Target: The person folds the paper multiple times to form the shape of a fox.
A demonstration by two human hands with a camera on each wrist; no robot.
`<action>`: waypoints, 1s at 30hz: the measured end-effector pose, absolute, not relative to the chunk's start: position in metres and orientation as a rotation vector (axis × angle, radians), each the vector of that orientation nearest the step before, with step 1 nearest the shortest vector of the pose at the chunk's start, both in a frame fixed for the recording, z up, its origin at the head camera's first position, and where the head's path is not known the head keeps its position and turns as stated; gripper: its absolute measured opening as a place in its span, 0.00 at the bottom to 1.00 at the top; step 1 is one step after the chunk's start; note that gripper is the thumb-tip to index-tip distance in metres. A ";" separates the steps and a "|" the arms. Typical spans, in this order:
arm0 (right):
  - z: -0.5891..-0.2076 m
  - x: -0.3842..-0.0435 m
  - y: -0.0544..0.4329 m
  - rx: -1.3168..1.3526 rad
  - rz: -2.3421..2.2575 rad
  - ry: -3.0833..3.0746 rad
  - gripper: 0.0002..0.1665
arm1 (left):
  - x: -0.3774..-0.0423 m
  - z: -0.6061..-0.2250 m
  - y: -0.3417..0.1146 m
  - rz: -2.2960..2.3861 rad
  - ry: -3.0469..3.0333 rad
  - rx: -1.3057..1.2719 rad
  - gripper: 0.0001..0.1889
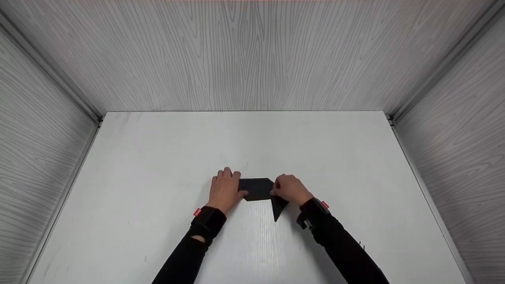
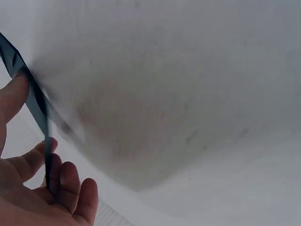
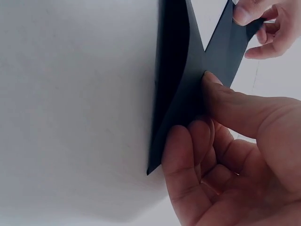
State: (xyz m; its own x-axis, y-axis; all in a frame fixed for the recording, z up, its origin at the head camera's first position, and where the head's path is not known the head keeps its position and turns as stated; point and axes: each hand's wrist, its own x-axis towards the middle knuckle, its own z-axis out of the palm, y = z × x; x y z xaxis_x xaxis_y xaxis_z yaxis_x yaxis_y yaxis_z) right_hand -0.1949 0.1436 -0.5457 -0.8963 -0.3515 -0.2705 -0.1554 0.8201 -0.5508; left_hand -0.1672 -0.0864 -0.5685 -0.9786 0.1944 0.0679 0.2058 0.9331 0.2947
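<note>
A strip of folded black paper (image 1: 255,189) lies between the two hands near the middle of the table. My left hand (image 1: 225,187) holds its left end, the thumb over the face and the fingers at the far side. At the other end my right hand (image 1: 292,188) pinches a fold between thumb and fingers. From that fold a pointed triangular flap (image 1: 278,208) angles down toward me. In the right wrist view the folded paper (image 3: 186,94) stands partly open along one edge, with the right thumb pressing close to the crease.
The white tabletop (image 1: 158,157) surrounds the paper. A grey wood-grain panel (image 1: 244,55) rises at the back, with similar side panels at the left (image 1: 39,118) and right (image 1: 461,118). Both forearms wear black sleeves and wrist bands.
</note>
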 end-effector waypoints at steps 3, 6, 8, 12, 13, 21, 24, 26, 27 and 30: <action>-0.545 -0.195 0.143 -0.399 -0.751 2.643 0.08 | -0.165 -0.567 -0.087 -0.578 -2.994 -0.279 0.21; -0.545 -0.195 0.143 -0.410 -0.733 2.646 0.09 | -0.163 -0.565 -0.087 -0.675 -2.929 -0.258 0.12; -0.546 -0.195 0.143 -0.406 -0.725 2.645 0.09 | -0.161 -0.564 -0.085 -0.735 -2.899 -0.245 0.09; -0.546 -0.196 0.143 -0.403 -0.718 2.642 0.10 | -0.156 -0.562 -0.080 -0.823 -2.858 -0.233 0.07; -0.546 -0.197 0.143 -0.406 -0.716 2.643 0.10 | -0.154 -0.561 -0.078 -0.843 -2.849 -0.238 0.07; -0.547 -0.198 0.144 -0.403 -0.693 2.665 0.09 | -0.141 -0.565 -0.062 -0.971 -2.792 -0.433 0.05; -0.547 -0.198 0.143 -0.380 -0.688 2.655 0.09 | -0.139 -0.568 -0.058 -1.042 -2.755 -0.548 0.06; -0.547 -0.199 0.142 -0.372 -0.684 2.650 0.09 | -0.138 -0.571 -0.056 -1.071 -2.731 -0.625 0.07; -0.547 -0.199 0.142 -0.367 -0.683 2.648 0.09 | -0.138 -0.572 -0.055 -1.078 -2.720 -0.660 0.08; -0.546 -0.199 0.141 -0.364 -0.680 2.643 0.09 | -0.137 -0.575 -0.053 -1.074 -2.691 -0.735 0.09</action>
State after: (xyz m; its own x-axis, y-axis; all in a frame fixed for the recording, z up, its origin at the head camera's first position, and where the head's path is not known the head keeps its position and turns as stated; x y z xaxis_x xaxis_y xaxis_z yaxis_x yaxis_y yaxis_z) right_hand -0.1986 0.1413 -0.5462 -0.8917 -0.3382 -0.3009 -0.1510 0.8489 -0.5064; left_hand -0.1367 -0.0534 -0.5751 -0.8682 0.3855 0.3124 0.4947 0.6233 0.6057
